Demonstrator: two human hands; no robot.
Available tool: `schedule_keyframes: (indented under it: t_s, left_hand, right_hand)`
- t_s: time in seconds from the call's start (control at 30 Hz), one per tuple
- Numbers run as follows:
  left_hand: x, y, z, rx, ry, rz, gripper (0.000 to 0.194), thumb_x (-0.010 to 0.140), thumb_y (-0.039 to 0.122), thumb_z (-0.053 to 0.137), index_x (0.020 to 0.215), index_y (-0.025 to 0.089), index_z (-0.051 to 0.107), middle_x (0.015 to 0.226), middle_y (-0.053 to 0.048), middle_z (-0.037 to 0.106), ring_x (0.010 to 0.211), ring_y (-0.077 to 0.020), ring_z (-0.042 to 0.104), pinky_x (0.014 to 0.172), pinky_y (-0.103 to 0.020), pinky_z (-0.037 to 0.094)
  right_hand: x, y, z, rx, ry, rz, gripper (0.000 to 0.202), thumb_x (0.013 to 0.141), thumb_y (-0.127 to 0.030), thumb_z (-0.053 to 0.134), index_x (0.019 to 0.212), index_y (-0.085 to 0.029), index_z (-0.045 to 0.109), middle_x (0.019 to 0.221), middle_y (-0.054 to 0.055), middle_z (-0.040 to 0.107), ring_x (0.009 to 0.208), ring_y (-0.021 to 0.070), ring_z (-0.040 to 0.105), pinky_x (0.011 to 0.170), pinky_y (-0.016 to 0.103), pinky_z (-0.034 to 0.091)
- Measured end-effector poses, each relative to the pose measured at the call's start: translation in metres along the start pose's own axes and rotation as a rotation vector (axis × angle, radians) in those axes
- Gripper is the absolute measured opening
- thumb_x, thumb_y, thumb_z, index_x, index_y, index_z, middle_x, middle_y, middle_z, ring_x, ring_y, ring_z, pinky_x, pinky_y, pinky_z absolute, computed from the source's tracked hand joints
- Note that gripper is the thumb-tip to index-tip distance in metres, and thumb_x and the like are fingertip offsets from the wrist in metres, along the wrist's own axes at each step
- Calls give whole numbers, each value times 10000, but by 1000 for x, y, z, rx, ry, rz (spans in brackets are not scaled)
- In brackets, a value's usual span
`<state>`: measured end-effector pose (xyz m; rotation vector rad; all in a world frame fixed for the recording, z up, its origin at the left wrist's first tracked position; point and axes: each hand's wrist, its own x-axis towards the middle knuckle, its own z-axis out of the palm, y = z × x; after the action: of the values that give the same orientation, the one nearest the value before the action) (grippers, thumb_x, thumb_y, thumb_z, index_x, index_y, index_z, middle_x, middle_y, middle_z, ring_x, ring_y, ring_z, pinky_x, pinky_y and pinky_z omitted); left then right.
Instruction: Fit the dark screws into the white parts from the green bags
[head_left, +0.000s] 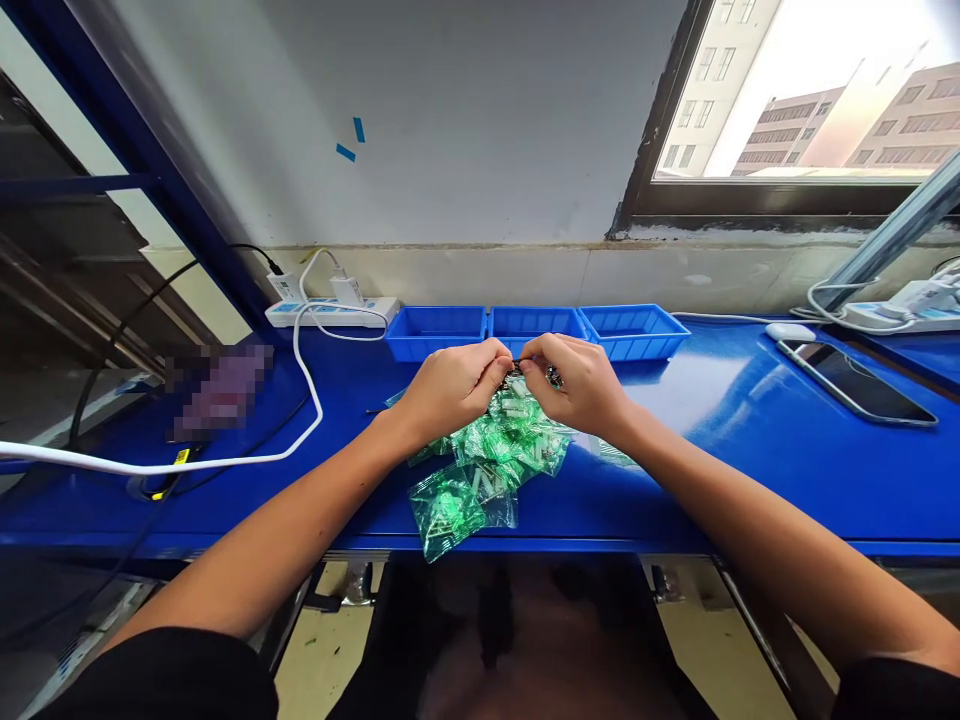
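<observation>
My left hand (457, 388) and my right hand (576, 385) meet above the middle of the blue table, fingertips pinched close together. Something small and dark (517, 364) shows between the two pinches, mostly hidden by the fingers. Dark, shiny bits also peek out beside the curled fingers of my right hand; their kind is too small to make out. Right below both hands lies a heap of clear, green-tinted plastic packets (510, 440) with small pale parts inside. One packet (448, 508) at the front reaches over the table's near edge.
Three blue bins (437, 345) stand in a row behind my hands. A power strip (334, 312) sits back left, with a white cable (311, 395) looping across the left side. To the right lie a phone (855, 382) and a small white object (790, 332).
</observation>
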<state>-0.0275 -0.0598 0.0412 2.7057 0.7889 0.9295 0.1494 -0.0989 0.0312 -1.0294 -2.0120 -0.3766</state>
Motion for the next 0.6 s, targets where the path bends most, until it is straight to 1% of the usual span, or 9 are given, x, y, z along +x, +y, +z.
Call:
schedule_keyframes:
  t_s: [0.1,0.2,0.27,0.33,0.4,0.5,0.6]
  left_hand:
    - [0,1,-1,12,18,-19,230,909,286,381,851,160,564,681,-8,636,580,-117,550,541,-237,371]
    - [0,2,-1,1,34,-27,191,897,275,408,864,160,558,657,4,625,541,-106,525,511,-226,346]
    - [0,3,0,-11,36,-24,178,898,265,412,882,161,555,656,7,623,537,-103,526,512,-223,351]
    - [-1,3,-1,-17,39,-24,167,898,257,416,899,163,553,654,8,623,537,-103,531,513,-223,359]
    - [-1,4,-1,-15,44,-29,159,896,255,422,908,165,554,652,7,625,539,-106,535,511,-225,361]
    - [0,4,-2,-4,44,-35,164,895,260,421,914,168,556,652,5,629,542,-110,541,509,-227,362]
    - [0,3,-2,12,10,-49,206,908,290,400,920,167,564,662,2,636,566,-121,561,525,-233,374]
  right_hand:
    - [1,0,-1,-6,-65,24,168,869,-256,414,780,-180,535,623,0,571,592,119,500,589,251,349]
    - [1,2,-2,-4,-180,40,262,916,-310,366,750,-184,525,619,-1,538,591,118,464,588,260,316]
    - [2,3,-3,3,-243,46,317,936,-314,318,702,-188,491,602,-3,499,579,115,432,574,263,292]
    - [2,4,-2,5,-276,61,336,940,-304,295,657,-194,439,582,-7,454,562,112,399,560,265,272]
    - [2,5,-1,-3,-279,79,326,933,-301,304,637,-200,397,569,-12,421,552,110,377,554,266,260]
    - [1,5,0,-14,-247,97,294,925,-291,301,648,-207,352,569,-16,405,548,111,367,553,267,254]
    - [1,6,1,-23,-220,110,259,923,-283,276,675,-216,306,576,-16,406,538,114,360,541,265,243]
